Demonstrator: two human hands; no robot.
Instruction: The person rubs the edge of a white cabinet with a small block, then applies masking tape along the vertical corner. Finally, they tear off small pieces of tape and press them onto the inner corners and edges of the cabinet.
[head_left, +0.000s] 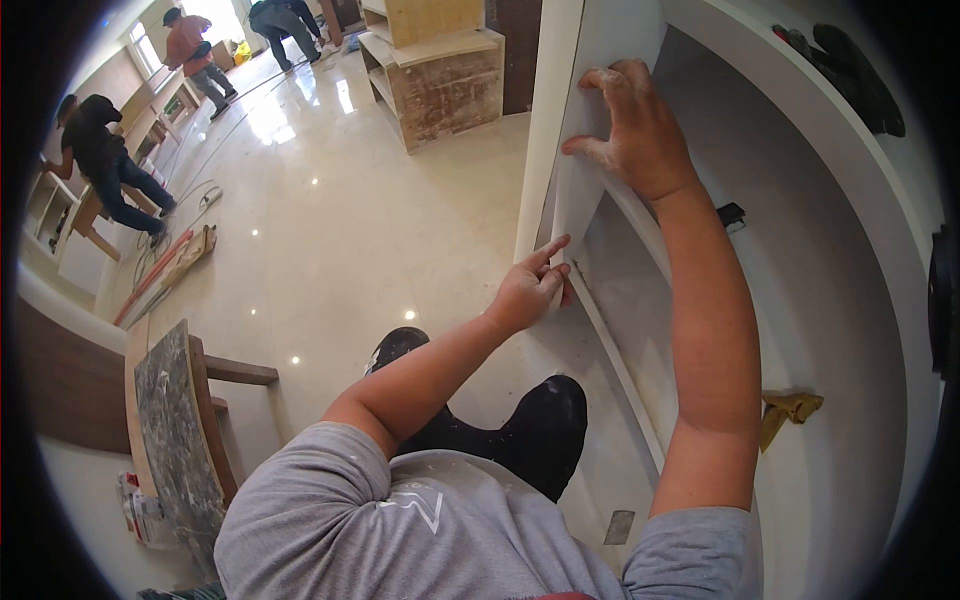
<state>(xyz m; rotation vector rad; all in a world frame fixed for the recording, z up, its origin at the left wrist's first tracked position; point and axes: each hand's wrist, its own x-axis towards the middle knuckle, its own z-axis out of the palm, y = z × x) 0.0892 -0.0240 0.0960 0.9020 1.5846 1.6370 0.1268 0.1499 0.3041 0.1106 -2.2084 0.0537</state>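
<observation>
A white cabinet panel (582, 185) stands upright before me, with a narrow white front edge (548, 120). Against its inner face rests my right hand (640, 130), thumb and fingers spread and slightly curved, with pale dust on the fingertips. Lower down, my left hand (532, 292) is closed at the panel's bottom corner, with the index finger reaching up along the edge. Its other fingers curl behind the corner and are partly hidden. From there a thin white strip (615, 360) runs down and to the right along the cabinet frame.
A paint-stained board (180, 410) stands at lower left. A wooden cabinet box (450, 90) sits ahead on the glossy floor (330, 220). Dark gloves (850, 75), a black item (732, 215) and a yellowish cloth (788, 412) lie at right. Several people work at upper left.
</observation>
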